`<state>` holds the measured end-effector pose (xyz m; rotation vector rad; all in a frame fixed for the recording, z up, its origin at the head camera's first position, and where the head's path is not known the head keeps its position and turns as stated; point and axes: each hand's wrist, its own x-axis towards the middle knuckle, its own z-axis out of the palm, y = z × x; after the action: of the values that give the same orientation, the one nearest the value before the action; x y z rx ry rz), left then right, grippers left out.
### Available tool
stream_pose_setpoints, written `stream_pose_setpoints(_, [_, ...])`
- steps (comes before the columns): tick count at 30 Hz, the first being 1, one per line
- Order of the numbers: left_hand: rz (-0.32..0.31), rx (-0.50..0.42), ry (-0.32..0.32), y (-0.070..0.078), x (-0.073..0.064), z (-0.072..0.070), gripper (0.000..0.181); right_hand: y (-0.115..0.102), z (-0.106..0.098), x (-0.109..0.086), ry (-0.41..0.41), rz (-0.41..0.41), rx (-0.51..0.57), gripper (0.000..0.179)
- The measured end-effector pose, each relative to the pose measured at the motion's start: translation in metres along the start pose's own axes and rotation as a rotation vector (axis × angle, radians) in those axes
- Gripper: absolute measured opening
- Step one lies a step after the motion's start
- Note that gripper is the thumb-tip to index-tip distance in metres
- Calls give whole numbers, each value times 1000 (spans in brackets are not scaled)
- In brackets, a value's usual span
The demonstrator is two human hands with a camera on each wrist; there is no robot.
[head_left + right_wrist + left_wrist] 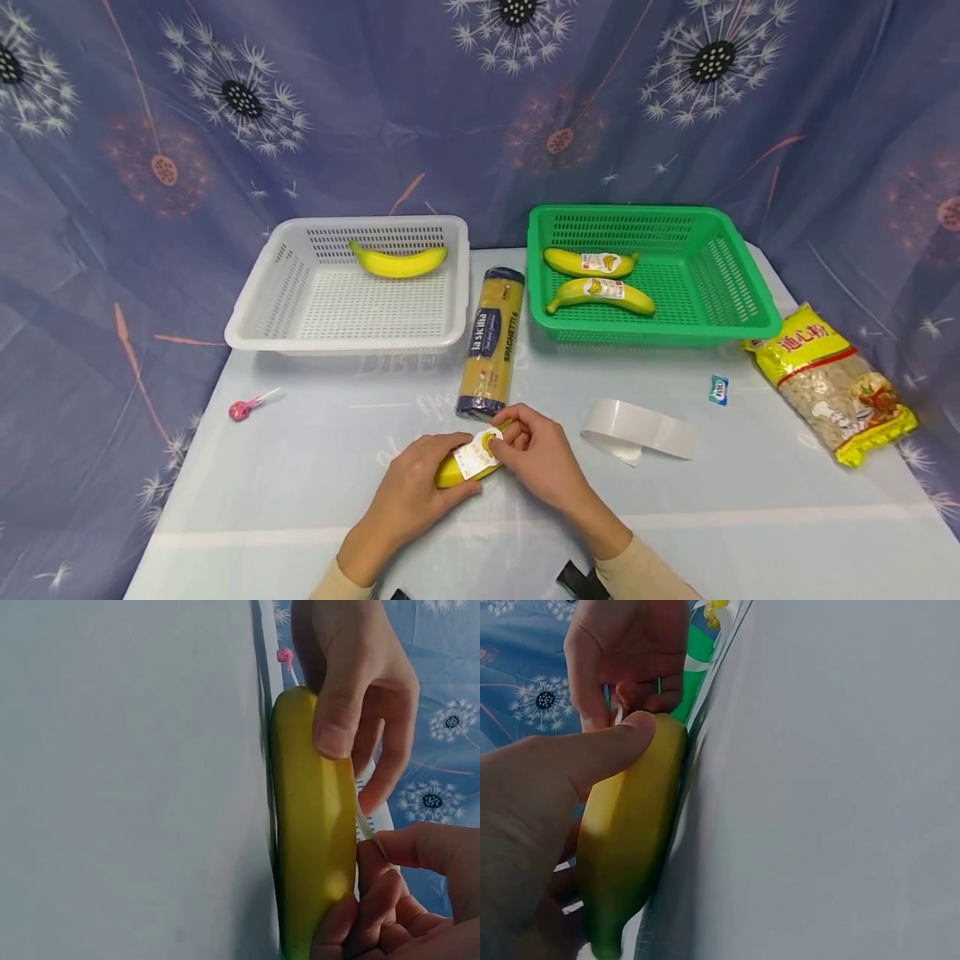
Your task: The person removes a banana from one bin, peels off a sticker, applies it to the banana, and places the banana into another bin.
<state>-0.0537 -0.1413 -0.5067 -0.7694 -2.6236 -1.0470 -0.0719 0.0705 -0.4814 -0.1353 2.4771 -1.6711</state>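
Near the front middle of the table, my left hand [411, 490] holds a yellow banana [448, 473] between thumb and fingers. A white label with a banana picture [472, 457] lies along the banana's upper side. My right hand [551, 467] pinches the label's right end between thumb and forefinger. In the right wrist view the label's edge [366, 823] stands slightly away from the peel, and other fingers of the right hand touch the banana [311, 802]. The left wrist view shows my left thumb pressing on the banana [634, 817]; the label is mostly hidden there.
A white basket [345, 343] with one unlabelled banana [401, 263] stands at the back left. The green basket [652, 333] holds two labelled bananas [603, 293]. Spaghetti [491, 342] lies between them. A lollipop [242, 410], curled backing strip [645, 427], small blue packet [718, 390] and yellow food bag [832, 383] lie around.
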Motion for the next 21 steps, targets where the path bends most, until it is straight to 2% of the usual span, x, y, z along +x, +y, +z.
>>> stream_pose_setpoints(4, [115,14,75,0,1,0,49,0,0,0,-6,-13,-33,18])
stream_pose_setpoints(7, [151,4,101,0,1,1,38,0,0,1,-8,-22,-47,18])
stream_pose_setpoints(12, [154,-8,112,-1,1,3,29,2,-3,2,-49,-21,-82,17])
stream_pose_setpoints(15, [149,-23,96,-2,1,4,29,2,-6,3,-63,-28,-104,17])
stream_pose_setpoints(21, [114,-59,85,-2,0,4,21,3,-9,4,-101,-69,-108,17])
